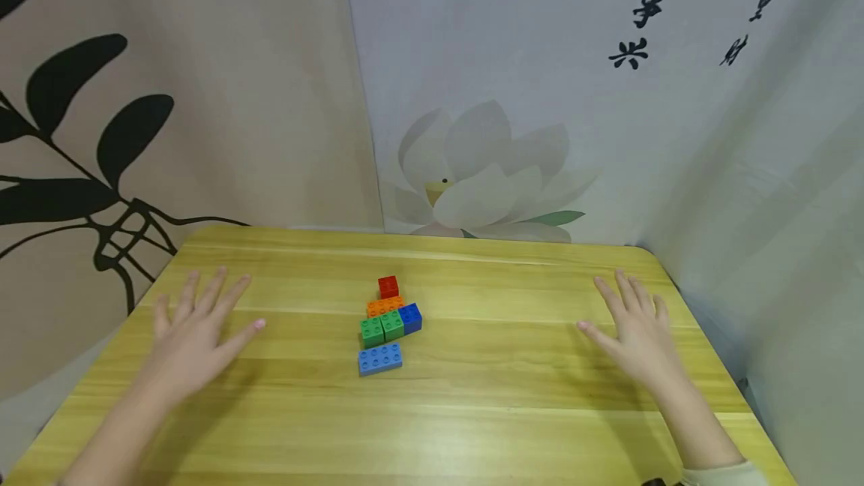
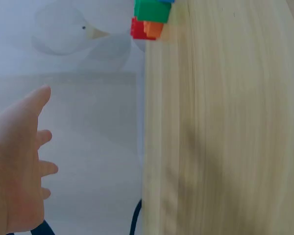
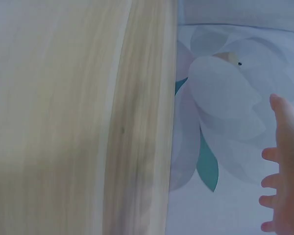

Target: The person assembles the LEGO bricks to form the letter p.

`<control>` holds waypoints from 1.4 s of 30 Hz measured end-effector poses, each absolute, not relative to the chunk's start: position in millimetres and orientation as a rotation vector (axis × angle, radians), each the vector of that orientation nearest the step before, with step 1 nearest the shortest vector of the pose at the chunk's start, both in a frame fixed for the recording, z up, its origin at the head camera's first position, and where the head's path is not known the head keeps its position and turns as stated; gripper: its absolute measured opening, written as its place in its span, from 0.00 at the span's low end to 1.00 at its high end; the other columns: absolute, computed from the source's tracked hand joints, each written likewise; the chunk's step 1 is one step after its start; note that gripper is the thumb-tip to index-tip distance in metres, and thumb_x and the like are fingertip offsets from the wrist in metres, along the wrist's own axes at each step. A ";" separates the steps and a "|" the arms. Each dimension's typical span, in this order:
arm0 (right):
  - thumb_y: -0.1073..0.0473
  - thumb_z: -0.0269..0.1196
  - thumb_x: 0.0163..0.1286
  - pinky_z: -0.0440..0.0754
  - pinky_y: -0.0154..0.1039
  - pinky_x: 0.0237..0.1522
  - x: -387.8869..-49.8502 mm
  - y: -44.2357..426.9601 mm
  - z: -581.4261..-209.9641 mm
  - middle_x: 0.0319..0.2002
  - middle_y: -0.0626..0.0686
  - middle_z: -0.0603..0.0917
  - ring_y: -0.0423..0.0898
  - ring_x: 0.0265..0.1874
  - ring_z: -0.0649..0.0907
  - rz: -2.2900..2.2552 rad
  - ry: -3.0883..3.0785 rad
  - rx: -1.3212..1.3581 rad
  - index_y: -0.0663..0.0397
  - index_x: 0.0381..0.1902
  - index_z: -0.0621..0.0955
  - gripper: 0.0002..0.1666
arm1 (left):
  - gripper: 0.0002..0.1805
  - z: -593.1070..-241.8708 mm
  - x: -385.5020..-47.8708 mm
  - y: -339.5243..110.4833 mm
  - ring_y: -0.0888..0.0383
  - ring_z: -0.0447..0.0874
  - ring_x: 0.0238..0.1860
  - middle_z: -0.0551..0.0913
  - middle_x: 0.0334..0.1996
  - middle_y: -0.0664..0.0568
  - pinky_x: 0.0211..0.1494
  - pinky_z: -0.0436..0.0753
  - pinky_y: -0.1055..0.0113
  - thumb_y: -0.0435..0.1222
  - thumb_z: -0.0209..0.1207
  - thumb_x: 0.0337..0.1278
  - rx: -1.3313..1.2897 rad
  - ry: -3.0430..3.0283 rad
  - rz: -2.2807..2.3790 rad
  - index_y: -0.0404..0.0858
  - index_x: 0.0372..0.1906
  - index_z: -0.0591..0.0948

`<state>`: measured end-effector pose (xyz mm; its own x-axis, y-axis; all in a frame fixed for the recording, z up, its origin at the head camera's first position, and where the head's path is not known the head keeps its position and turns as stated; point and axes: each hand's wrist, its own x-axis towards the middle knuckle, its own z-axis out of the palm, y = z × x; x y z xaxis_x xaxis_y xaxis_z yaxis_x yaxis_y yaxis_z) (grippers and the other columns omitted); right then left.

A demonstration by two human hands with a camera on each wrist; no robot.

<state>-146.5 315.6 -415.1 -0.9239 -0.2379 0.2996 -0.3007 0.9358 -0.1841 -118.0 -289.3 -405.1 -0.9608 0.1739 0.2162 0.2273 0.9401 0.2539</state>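
Observation:
Toy building bricks sit grouped near the middle of the table in the head view: a red brick (image 1: 388, 287) at the back, an orange brick (image 1: 385, 307) before it, two green bricks (image 1: 372, 332) side by side, a dark blue brick (image 1: 410, 319) at their right, and a light blue brick (image 1: 380, 359) in front. To their left hovers my left hand (image 1: 196, 340), fingers spread, holding nothing. My right hand (image 1: 634, 328) is well to the right of the bricks, also spread and without anything in it. In the left wrist view the green brick (image 2: 152, 11) shows at the top.
The wooden table (image 1: 499, 426) has rounded back corners. Behind it hangs a pale curtain (image 1: 270, 96) printed with dark leaves, a lotus flower and black characters. Shadows of both arms fall on the tabletop.

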 end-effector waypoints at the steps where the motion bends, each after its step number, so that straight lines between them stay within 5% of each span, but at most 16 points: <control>1: 0.36 0.57 0.67 0.39 0.70 0.62 -145.7 312.3 -414.9 0.71 0.68 0.53 0.65 0.70 0.49 0.345 -2.807 0.403 0.53 0.74 0.57 0.47 | 0.41 -405.2 -116.9 -286.8 0.38 0.20 0.71 0.39 0.74 0.37 0.59 0.16 0.38 0.55 0.49 0.67 -0.307 -2.895 -0.424 0.46 0.77 0.48; 26: 0.52 0.68 0.62 0.55 0.67 0.60 -144.3 223.6 -436.3 0.68 0.58 0.65 0.61 0.66 0.63 0.979 -2.551 0.505 0.52 0.68 0.67 0.39 | 0.38 -439.9 -112.7 -226.6 0.31 0.42 0.70 0.53 0.71 0.34 0.64 0.31 0.33 0.45 0.60 0.62 -0.354 -2.632 -0.966 0.37 0.73 0.59; 42: 0.51 0.69 0.61 0.59 0.63 0.62 -154.9 169.8 -457.6 0.67 0.51 0.67 0.54 0.66 0.65 1.528 -2.509 0.513 0.49 0.67 0.69 0.38 | 0.36 -464.5 -122.4 -198.0 0.34 0.55 0.67 0.61 0.69 0.38 0.60 0.55 0.30 0.39 0.63 0.59 -0.335 -2.524 -1.325 0.36 0.70 0.63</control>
<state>-154.9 169.8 -457.6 -0.9284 -0.2064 0.3090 -0.3692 0.4192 -0.8294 -122.4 -198.0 -464.5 -0.9365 0.0779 0.3420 0.3257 0.5548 0.7656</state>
